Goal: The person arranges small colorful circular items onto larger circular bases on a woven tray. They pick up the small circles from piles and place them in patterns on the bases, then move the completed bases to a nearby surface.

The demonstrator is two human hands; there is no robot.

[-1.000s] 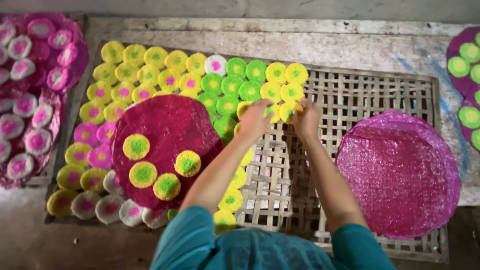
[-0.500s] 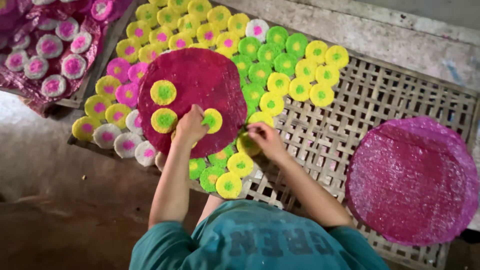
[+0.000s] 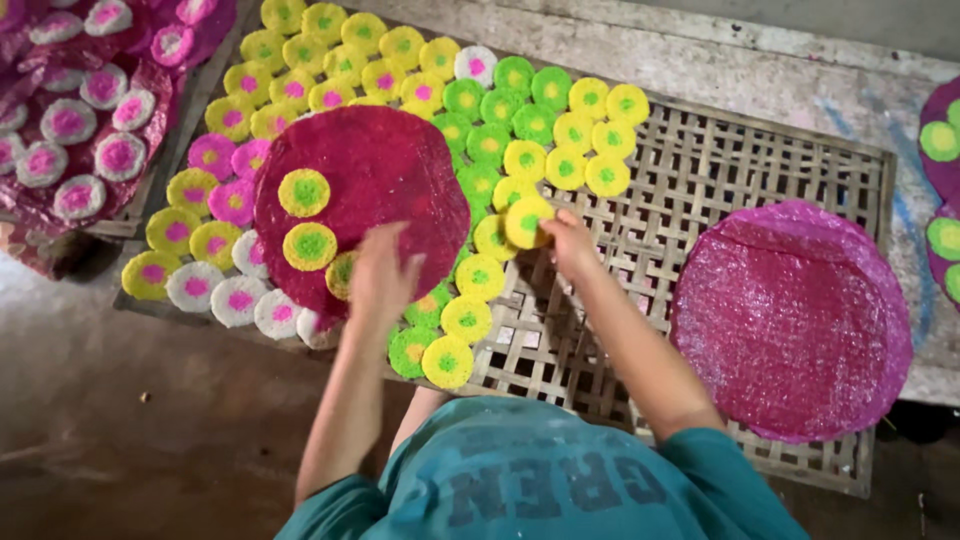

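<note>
Right hand (image 3: 572,243) pinches a yellow disc (image 3: 528,221), left hand (image 3: 380,280) grips another (image 3: 343,274) on the red sheet (image 3: 385,190); thin discs could crack if squeezed.

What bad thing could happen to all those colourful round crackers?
The yellow disc pinched in the right hand looks thin, so it might snap. The left hand reaches over the big magenta disc and could knock the small ones lying on it. The bottom discs sit near the woven tray edge and might slide off.
</note>
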